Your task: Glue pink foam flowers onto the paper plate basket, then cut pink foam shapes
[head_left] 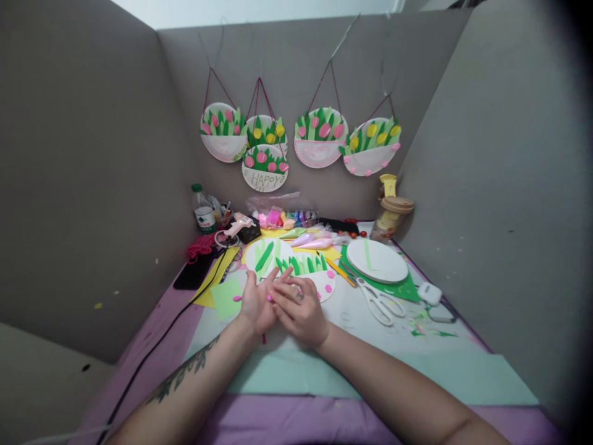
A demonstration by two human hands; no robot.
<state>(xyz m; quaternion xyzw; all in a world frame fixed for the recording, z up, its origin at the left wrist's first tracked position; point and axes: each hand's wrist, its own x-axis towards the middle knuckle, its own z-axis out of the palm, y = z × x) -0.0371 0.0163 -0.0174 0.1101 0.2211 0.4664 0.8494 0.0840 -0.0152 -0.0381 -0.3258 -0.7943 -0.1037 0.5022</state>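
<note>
My left hand (260, 304) is palm up with its fingers stretched out. A small bright pink ball that looks like modelling clay (269, 298) lies against that palm, with the fingertips of my right hand (299, 312) closed on it. Just beyond both hands is a paper-plate flower basket (324, 285) with green paper leaves and pink clay flowers on its white front. Another white plate (252, 253) bearing green leaf strips lies behind it. A pink piece (238, 298) rests left of my left hand, on or near a light green paper square (225, 296).
White scissors (382, 303), a yellow cutter (341, 272) and stacked white plates (389, 262) lie to the right. A pink glue gun (238, 225), its black cable (176, 330) and a bottle (204, 213) are left. Finished plate baskets (319, 152) hang on the back panel. Grey panels enclose three sides.
</note>
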